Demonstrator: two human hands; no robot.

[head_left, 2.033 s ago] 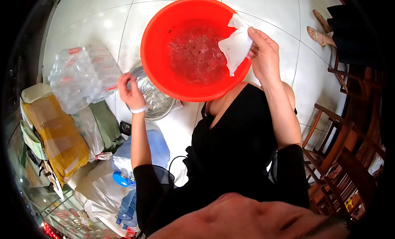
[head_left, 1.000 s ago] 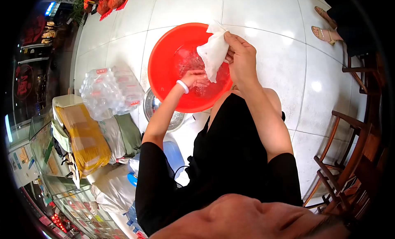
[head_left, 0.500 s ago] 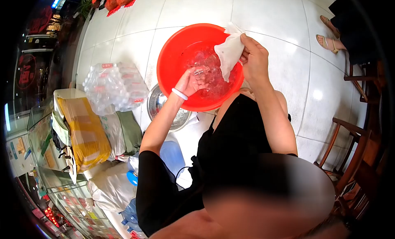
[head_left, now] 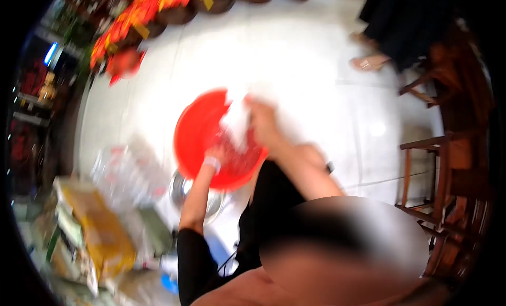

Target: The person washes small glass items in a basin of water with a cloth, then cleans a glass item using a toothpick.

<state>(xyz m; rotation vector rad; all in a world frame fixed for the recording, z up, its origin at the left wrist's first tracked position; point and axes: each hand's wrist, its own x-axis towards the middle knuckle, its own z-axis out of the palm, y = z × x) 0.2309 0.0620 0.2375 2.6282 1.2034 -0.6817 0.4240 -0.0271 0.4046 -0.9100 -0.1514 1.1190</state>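
A red plastic basin [head_left: 191, 128] stands on the floor in front of me, with clear, shiny things in its lower part that are too blurred to name. My left hand [head_left: 215, 152], with a white band at the wrist, reaches down into the basin; motion smears its fingers. Over the basin's right side, my right hand [head_left: 263, 122] grips a white cloth [head_left: 237, 121] that hangs down into the basin. A metal bowl [head_left: 180, 189] sits on the floor, partly behind my left forearm.
Plastic-wrapped clear bottles [head_left: 124, 171] and a yellow-taped box [head_left: 103, 227] lie at the left. Dark pots with red and yellow wrapping [head_left: 174, 11] line the far side. At the right are wooden chairs [head_left: 437, 174] and another person's sandalled foot [head_left: 370, 62].
The view has tilted up, bringing the wrapped pots into sight and shifting the basin lower left. The white cloth now hangs closer to my left hand, which has moved deeper into the basin.
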